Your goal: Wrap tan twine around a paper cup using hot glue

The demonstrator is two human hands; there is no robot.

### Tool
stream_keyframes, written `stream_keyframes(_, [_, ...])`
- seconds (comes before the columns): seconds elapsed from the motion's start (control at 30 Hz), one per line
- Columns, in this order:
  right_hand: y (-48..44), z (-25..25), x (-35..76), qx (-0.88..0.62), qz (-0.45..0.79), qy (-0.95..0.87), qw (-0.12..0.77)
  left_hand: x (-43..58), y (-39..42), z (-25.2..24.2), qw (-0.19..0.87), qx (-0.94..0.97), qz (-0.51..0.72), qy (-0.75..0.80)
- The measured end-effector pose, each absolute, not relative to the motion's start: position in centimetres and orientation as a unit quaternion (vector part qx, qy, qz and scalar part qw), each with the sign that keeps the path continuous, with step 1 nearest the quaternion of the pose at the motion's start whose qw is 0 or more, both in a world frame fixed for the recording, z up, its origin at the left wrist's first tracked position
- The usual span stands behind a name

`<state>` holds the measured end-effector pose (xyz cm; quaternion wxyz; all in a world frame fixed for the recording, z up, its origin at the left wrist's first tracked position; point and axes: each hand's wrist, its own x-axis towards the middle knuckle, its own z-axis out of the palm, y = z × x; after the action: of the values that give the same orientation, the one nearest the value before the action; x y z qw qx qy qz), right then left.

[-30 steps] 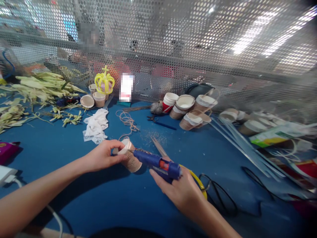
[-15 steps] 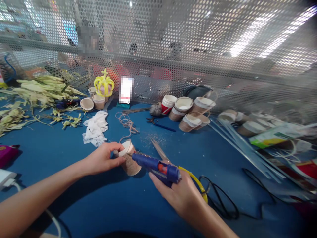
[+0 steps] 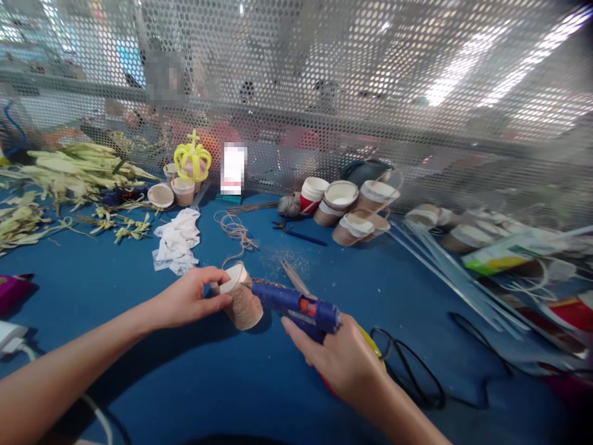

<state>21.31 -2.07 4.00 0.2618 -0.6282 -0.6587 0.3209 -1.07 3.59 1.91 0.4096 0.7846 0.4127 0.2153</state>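
My left hand (image 3: 197,298) grips the rim of a paper cup (image 3: 245,306) wound with brown twine, which lies tilted on the blue table with its white mouth toward the upper left. A loose strand of twine (image 3: 236,230) runs from the cup's rim to a tangled heap behind it. In my right hand (image 3: 336,355) is a blue hot glue gun (image 3: 296,306), its nozzle at the cup's upper side near the rim; whether it touches, I cannot tell. Scissors (image 3: 294,275) lie partly under the glue gun, their yellow handle half hidden by my right hand.
Twine-wrapped cups (image 3: 354,227) stand at the back right, by a ball of grey yarn (image 3: 289,205) and pliers (image 3: 301,235). Clear glue sticks (image 3: 456,278) and a black cable (image 3: 417,371) lie right. Left are a white cloth (image 3: 178,240) and dried husks (image 3: 78,170). Perforated metal (image 3: 287,74) closes the back.
The glue gun has shifted slightly right, its nozzle moving along the cup near the rim. More of the scissors' yellow handle is covered by my right hand. My left hand keeps its hold.
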Motion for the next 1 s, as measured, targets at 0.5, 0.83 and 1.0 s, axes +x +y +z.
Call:
stream_keyframes(0.5, [-1.96, 4.28, 20.82, -0.632, 0.334, -0.650, 0.258, -1.12, 3.60, 1.94, 0.412, 0.790, 0.223, 0.396])
stream_keyframes(0.83, [-2.15, 3.96, 21.07, -0.636, 0.340, -0.642, 0.261, -1.35, 3.56, 1.79, 0.400, 0.804, 0.220, 0.381])
stream_keyframes(1.0, [-1.87, 4.41, 21.09, -0.641, 0.351, -0.641, 0.234, -1.49, 3.68, 1.75, 0.411, 0.804, 0.233, 0.360])
